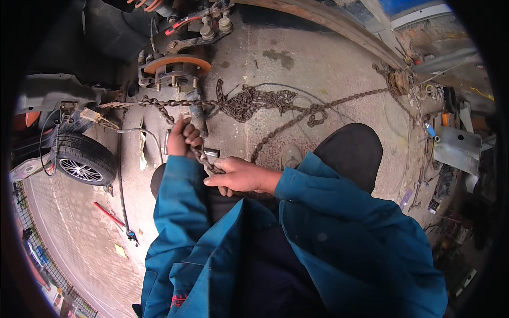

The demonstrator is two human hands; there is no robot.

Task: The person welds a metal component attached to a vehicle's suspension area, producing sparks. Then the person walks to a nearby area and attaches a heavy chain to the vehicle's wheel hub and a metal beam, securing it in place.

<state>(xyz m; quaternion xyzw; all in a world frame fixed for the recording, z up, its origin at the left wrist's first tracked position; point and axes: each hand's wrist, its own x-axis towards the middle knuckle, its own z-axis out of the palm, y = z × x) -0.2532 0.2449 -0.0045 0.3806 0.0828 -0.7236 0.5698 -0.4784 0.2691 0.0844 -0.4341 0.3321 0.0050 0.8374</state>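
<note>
A rusty steel chain (159, 106) runs from a car's bare wheel hub with a rusted brake disc (176, 66) down to my hands. My left hand (183, 139) is closed around the chain just below the hub. My right hand (238, 176) grips the same chain lower down, close to my lap. A tangled heap of chain (249, 102) lies on the concrete beyond, and a further length (344, 99) stretches right toward a rusty anchor (398, 80). Both sleeves are blue.
A removed wheel with tyre (82, 159) lies at left by the car body. A red-handled tool (110, 214) rests on the paving. Metal parts and scrap (456, 143) crowd the right side. A steel rail (339, 26) crosses the top right.
</note>
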